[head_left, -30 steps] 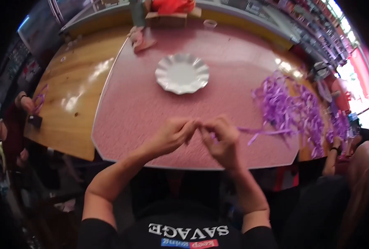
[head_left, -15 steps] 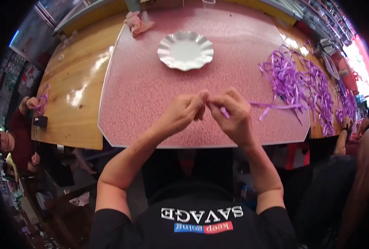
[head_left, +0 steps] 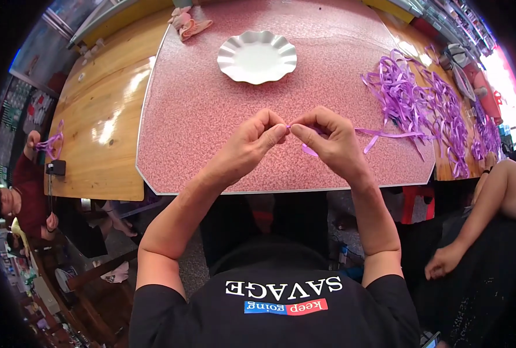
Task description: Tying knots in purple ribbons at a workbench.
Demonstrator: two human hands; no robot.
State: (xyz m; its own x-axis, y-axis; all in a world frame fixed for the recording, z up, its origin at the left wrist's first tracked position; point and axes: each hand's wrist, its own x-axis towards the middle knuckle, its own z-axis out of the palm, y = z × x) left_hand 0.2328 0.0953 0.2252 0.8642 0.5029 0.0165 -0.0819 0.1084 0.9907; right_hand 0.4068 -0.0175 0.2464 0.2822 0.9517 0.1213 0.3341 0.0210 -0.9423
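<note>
Over the middle of the pink table, the fingertips of my left hand and my right hand almost meet. Each hand is closed in a pinch on a purple ribbon, and a tiny bit of it shows between the tips. A short loop of the ribbon hangs below my right fingers. To the right of that hand, a ribbon strand runs over the table toward a tangled heap of purple ribbons. My right palm hides whether strand and held piece are one.
A white plate with a wavy rim stands beyond my hands. Pinkish cloth lies at the far left of the pink mat. A person at left holds purple ribbon. At right, another person's arm hangs beside me.
My hands have turned a little, and purple now shows between their fingertips. The view has tilted slightly, shifting the table upward. At right, another person's hand has come into view, lower down.
</note>
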